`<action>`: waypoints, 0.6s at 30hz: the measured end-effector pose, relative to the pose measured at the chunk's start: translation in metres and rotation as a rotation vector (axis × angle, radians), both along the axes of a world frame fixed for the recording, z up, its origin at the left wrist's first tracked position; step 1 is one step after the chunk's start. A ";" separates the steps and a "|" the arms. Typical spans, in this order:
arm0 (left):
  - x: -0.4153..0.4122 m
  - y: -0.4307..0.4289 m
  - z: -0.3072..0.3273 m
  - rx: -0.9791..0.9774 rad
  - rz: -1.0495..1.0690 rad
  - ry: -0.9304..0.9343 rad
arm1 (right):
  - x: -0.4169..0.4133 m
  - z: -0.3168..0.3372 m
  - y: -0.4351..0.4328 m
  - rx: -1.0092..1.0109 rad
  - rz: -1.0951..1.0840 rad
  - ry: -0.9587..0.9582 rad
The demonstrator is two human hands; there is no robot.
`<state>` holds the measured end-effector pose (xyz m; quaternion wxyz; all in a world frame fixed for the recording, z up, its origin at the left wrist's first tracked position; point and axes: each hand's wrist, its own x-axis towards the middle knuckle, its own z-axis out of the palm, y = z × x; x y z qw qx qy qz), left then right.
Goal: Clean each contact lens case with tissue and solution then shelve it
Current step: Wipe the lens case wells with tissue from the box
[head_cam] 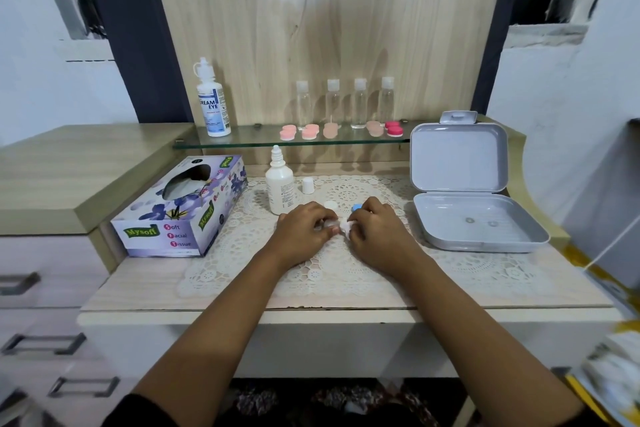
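Desk (145, 288) of pale wood, with a lace mat (450, 270) across the top and a glass shelf (249, 141) on the wood panel behind.

- Your left hand (304, 225): rested on the mat with its fingers curled, pinching the lens case (326, 224). The case was mostly hidden, and you probably held it low to steady it.
- Your right hand (377, 232): fingers bunched around a wad of tissue (344, 226) and pressed against the case, which suggests you were wiping.
- Blue lid (356, 207): showed just above your right thumb. You could not tell whether it was loose or held.
- White lid (330, 205): lay on the mat just behind your left hand.
- Solution bottle (280, 189): stood uncapped near your left hand, within easy reach, with its cap (308, 185) beside it.
- Tissue box (180, 208): sat at the left edge of the mat.
- Grey box (460, 184): lay open on the right, with two small clear pieces on its tray.
- Shelf stock: a large bottle (213, 100), four clear bottles (332, 100), pale pink cases (289, 132) and one deep pink case (394, 128).

Obstructions: the uncapped bottle stood between your hands and the shelf, so you risked tipping it when reaching. The only free shelf space was to the left of the pink cases.
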<state>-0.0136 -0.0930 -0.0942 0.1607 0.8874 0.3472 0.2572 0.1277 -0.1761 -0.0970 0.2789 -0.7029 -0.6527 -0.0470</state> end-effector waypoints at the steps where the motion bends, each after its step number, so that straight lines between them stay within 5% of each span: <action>1: 0.000 0.000 0.000 -0.005 -0.001 -0.002 | 0.000 0.002 -0.002 0.003 -0.011 -0.032; 18: 0.000 -0.001 0.000 0.013 0.002 0.005 | 0.004 0.001 -0.001 -0.019 -0.002 0.017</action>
